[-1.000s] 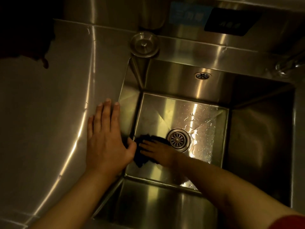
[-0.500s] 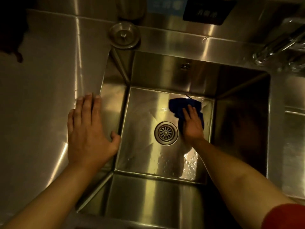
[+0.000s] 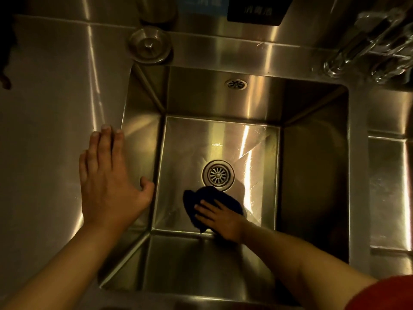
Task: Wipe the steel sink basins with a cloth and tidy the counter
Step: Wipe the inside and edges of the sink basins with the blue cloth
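Head view: one flat right hand (image 3: 220,217) presses one cloth (image 3: 207,199); left hand (image 3: 109,184) flat.

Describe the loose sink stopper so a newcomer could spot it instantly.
Start at the steel sink basin and go to its far left corner. On the counter ledge just behind that corner lies the sink stopper: a round steel disc with a central knob, unlike the slotted drain in the basin floor.
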Tool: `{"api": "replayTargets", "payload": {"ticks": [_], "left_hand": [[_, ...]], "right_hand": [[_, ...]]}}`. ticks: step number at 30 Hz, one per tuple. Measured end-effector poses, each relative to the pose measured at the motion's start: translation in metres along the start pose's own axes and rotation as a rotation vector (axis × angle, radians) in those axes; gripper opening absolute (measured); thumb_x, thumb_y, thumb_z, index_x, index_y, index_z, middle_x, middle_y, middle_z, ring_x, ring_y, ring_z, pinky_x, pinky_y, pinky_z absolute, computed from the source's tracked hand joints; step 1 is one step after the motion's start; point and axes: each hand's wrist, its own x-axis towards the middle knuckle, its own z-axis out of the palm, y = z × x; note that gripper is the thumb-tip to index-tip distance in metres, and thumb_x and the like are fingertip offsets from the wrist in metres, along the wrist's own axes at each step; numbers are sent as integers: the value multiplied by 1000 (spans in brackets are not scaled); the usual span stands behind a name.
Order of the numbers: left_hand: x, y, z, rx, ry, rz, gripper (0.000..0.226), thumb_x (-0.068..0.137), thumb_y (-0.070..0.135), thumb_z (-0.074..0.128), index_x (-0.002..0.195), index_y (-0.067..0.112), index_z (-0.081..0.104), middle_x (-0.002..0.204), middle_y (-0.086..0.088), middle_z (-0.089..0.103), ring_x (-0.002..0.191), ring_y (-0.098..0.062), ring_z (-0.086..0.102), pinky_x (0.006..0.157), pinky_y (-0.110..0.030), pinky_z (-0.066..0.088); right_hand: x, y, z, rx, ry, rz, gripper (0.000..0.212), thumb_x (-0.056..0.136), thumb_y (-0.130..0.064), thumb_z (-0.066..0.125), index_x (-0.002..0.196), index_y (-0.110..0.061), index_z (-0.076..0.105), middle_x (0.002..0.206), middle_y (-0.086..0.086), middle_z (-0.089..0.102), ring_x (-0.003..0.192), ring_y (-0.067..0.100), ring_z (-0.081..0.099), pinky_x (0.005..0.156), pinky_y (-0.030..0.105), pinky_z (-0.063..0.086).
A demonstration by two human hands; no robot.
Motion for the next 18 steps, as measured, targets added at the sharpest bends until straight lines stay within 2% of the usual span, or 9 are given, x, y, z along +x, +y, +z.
{"api": "replayTargets", "payload": {"ticks": [3,9,13,18], "left_hand": [[-1,2,-3,-4,-8,1,109,72,48,60,164,16,11,172,-8,10,160,-28,5,125,-55,15],[-1,2,-3,-7,-17,-2,109,76,44,65,165,17,9,173,-8,9,160,-27,3,126,-54,14],[-1,1,0,6,6,-3,109,72,50,57,165,17,9,172,-8,10,160,-27,5,125,-57,18],[-1,0,2,-6,33,-4,109,70,47,59,164,17,12,171,-9,13,159,-28,8,124,-57,19]], "right_hand": [[42,-14,-17,-52,8,-87,66,106,-24,43,163,-22,11,171,3,-5,156,27,-11,126,50,-4],[98,-49,-34,30,73,17,67,105,-25,43,163,-20,10,171,5,-6,156,28,-10,126,53,3],[72,-39,-23,108,109,32,69,104,-24,48,163,-23,12,171,2,-5,157,25,-11,127,49,-1],[-16,2,4,139,94,130,71,104,-24,48,163,-33,10,170,-5,-9,156,20,-14,125,44,-5]]}}
